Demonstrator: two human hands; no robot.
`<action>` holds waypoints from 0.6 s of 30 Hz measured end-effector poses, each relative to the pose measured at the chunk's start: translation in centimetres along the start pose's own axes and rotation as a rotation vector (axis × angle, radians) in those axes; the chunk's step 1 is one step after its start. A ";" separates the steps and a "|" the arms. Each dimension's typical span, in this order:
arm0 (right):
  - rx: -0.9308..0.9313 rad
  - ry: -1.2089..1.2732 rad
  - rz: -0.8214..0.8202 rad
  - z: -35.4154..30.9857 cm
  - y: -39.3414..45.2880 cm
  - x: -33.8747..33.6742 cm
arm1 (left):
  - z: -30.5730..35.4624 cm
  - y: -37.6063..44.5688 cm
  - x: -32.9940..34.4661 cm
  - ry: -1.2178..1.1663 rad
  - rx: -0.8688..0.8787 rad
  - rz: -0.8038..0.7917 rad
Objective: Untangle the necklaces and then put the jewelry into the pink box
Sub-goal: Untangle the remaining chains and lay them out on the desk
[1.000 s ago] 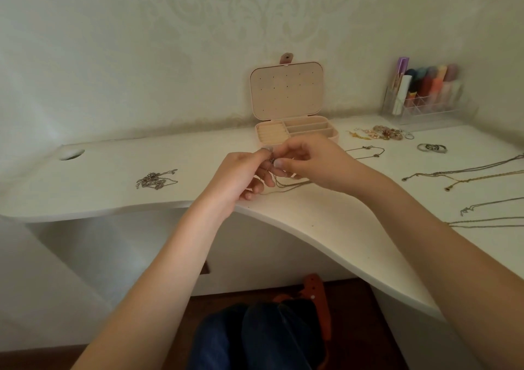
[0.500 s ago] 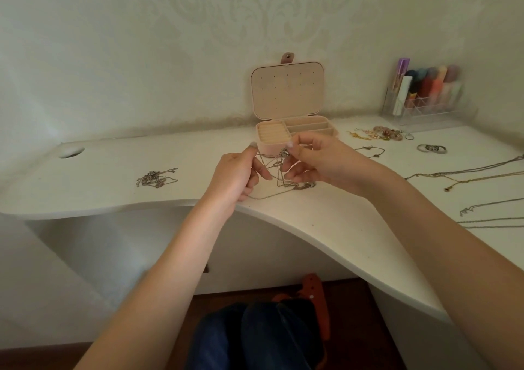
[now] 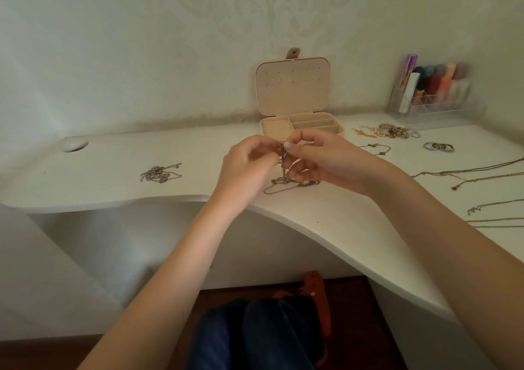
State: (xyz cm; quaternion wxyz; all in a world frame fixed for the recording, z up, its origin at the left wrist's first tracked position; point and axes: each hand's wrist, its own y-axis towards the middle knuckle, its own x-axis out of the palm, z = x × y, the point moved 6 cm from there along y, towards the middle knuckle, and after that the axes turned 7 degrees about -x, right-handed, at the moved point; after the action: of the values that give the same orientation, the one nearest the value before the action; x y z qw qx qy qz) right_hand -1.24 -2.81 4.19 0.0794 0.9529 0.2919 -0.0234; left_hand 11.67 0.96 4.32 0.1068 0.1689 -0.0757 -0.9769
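We are early on. Both hands, left hand (image 3: 246, 165) and right hand (image 3: 320, 161), pinch the tangled necklaces (image 3: 286, 181) above the near worktop (image 3: 113, 179). Pink box (image 3: 295, 108) stands open behind, seemingly unfilled. Untangled chains (image 3: 465, 172) lie right; another clump (image 3: 158, 173) waits left.

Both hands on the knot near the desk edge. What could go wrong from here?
1. The left hand and right hand pinch the tangled necklaces close together; pulling apart may tighten the knot rather than loosen it.
2. The loose chain loop lies near the desk's front edge; a tug might drag it off onto the floor.
3. The pink box stands open just behind the hands; a backward jerk could knock it.
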 end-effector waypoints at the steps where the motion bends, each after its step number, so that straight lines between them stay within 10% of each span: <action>1: -0.004 0.002 0.000 0.0 0.0 0.0 | 0.0 0.0 0.2 -0.082 -0.005 -0.038; 18: 0.027 0.216 0.071 0.4 0.4 -0.5 | -1.2 0.1 0.2 -0.413 -0.165 -0.075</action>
State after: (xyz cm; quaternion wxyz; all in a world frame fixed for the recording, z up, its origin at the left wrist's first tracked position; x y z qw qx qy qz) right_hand -1.44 -3.43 3.89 0.0355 0.9605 0.2645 0.0784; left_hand 11.90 0.67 3.15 0.0664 -0.0414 -0.0094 -0.9969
